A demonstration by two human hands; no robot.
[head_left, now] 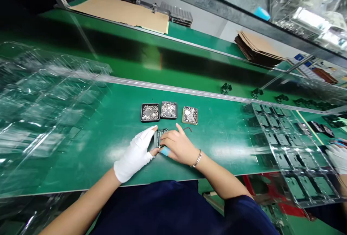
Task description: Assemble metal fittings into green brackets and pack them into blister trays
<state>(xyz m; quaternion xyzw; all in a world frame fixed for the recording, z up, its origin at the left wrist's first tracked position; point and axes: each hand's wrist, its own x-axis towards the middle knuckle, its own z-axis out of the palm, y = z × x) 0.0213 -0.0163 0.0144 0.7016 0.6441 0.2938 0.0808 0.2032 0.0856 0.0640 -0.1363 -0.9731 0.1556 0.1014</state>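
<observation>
My left hand (135, 154), in a white glove with bare fingertips, grips a small grey metal part (159, 138) by its left side, above the green table (217, 144). From the right, my right hand (180, 145), bare with blue tape on a finger, has its fingers closed over the part's right side. A small hex key (187, 129) lies just beyond that hand. Behind the part stand three small trays of tiny metal pieces: a left one (150, 112), a middle one (168, 110) and a right one (190, 115).
Stacked clear plastic trays (54, 108) cover the left. On the right, a clear compartment tray (292, 155) holds several flat parts. Dark parts (226, 88) sit beyond the metal rail (173, 88). Another person's gloved hand (337, 157) is at the right edge.
</observation>
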